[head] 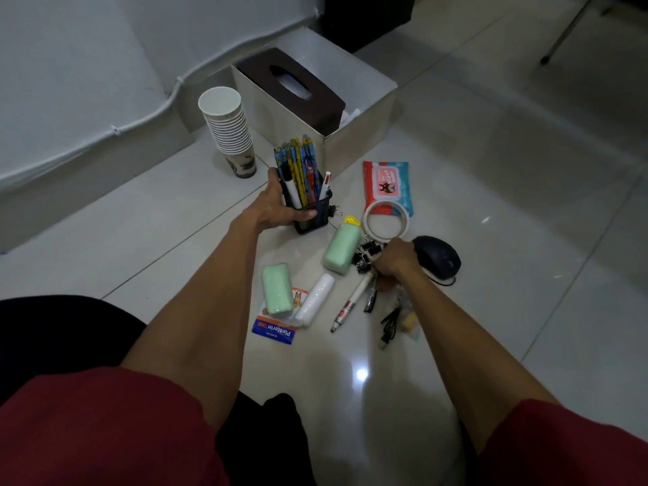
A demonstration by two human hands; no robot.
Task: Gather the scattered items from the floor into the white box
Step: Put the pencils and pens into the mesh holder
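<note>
**A:** Our red sleeves point(105, 426) fill the foreground. Which step are we on?

**B:** Mid-gather, we judge. The white box point(364, 131) stands by the wall with a tissue box point(291, 82) inside. Just before the box's near corner, our left hand point(273, 208) is clamped round the pen holder point(312, 219). Next we lift it upright over the rim.

**A:** And our right hand point(396, 257)?

**B:** It is farther from the box, curled over the binder clips point(364, 256). We cannot tell if it grips any.

**A:** What is left?

**B:** Two green blocks point(342, 249), two markers point(350, 303), one cup stack point(229, 131), one wipes pack point(387, 184), one tape roll point(366, 219), one mouse point(438, 257).

Dim, soft picture — one glare spot on the glossy floor point(362, 375) — edges curve.
</note>
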